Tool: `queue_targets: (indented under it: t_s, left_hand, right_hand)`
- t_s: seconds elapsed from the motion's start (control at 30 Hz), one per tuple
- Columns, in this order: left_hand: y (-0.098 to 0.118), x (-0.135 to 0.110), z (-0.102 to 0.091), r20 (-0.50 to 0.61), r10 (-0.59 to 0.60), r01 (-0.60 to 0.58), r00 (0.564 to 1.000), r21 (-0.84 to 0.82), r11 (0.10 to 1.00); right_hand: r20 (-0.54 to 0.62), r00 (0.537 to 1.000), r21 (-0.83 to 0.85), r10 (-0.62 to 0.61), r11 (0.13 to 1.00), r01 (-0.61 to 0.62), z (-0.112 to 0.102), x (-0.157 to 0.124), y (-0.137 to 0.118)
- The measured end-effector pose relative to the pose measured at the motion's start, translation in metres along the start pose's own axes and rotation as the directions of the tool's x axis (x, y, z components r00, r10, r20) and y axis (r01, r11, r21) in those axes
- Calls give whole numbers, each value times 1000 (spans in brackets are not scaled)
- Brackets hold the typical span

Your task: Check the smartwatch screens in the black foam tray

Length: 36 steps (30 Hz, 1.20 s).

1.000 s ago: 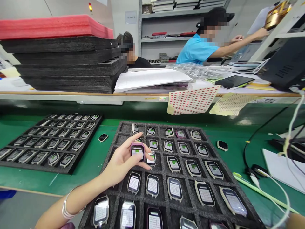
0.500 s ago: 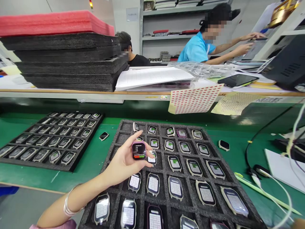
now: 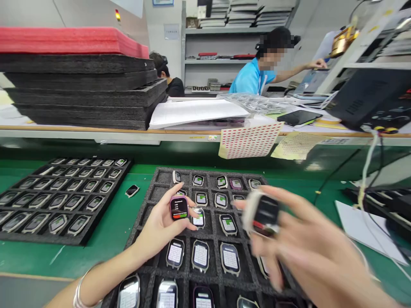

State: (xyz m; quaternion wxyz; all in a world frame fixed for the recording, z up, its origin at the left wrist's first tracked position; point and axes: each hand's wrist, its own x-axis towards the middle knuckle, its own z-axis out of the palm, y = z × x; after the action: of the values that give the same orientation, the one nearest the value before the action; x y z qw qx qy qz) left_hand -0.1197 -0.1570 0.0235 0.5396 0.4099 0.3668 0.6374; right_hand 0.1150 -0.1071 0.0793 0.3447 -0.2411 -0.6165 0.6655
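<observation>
My left hand [image 3: 160, 226] holds a pink-cased smartwatch body [image 3: 179, 208] between thumb and fingers, screen dark with a red and green bar, above the near black foam tray [image 3: 150, 194]. My right hand [image 3: 305, 252], blurred by motion, has come in close to the camera and grips a pale-cased watch body [image 3: 265, 212] with a dark screen. The tray's pockets hold several watch bodies with lit screens [image 3: 201, 255].
A second foam tray of watches [image 3: 61, 192] lies left on the green mat, a loose watch [image 3: 132, 191] between the trays. Stacked black and red foam [image 3: 77, 81], papers and a sticker sheet [image 3: 248, 139] sit on the shelf. White cables [image 3: 366, 171] at right. Two people work behind.
My right hand has swung into view from the lower right holding a pale watch body. My left hand keeps the pink watch, whose screen went from white to dark a second ago.
</observation>
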Motion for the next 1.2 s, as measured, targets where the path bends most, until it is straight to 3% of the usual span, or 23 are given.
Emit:
queue_targets:
  t_s: [0.17,0.4,0.77,1.07,1.2]
  left_hand:
    - [-3,-2,-3,-40,-12,13,999,30,999]
    - [-6,-4,-4,-31,-46,48,998,64,997]
    - [-9,-6,-3,11,-94,94,995,60,994]
    - [-10,-10,2,33,-143,142,989,27,989]
    - [-9,-10,4,12,-139,139,990,17,990]
  right_hand:
    - [63,996,51,60,997,-64,7,34,29]
    - [185,982,115,44,991,-66,4,30,46]
    - [153,985,53,81,995,-90,7,30,58]
    - [-5,996,-60,90,994,-90,11,31,59]
    - [61,994,-11,95,995,-95,8,31,59]
